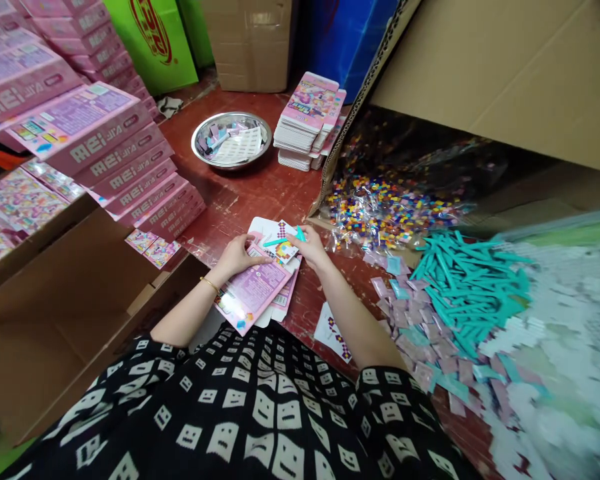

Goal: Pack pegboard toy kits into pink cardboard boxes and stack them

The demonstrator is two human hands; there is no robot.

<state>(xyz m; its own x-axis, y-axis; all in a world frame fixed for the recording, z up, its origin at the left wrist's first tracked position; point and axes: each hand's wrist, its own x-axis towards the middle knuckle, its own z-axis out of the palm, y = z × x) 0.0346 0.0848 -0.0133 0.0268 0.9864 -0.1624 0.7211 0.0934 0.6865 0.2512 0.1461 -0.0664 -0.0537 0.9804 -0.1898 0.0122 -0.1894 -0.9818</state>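
Close to my body, my left hand [239, 255] grips a flat pink printed box [253, 290] by its upper edge, the thumb lying across the top. At the box's far end, my right hand [307, 245] pinches a white pattern card [283, 250] together with a teal pen-like stick [273, 242]. The card sits at the box's open end; how far inside it reaches cannot be made out. Another pink box lies beneath the held one, partly covered. By my right forearm a white sheet with a purple pattern [333, 333] rests on the red table [300, 200].
Stacked pink boxes [125, 160] rise at the left beside an open carton [55, 300]. A metal bowl [200, 150] of sachets and flat boxes [310, 110] stand farther back. To the right are bagged coloured beads [380, 210], teal sticks [465, 280] and small sachets [420, 327].
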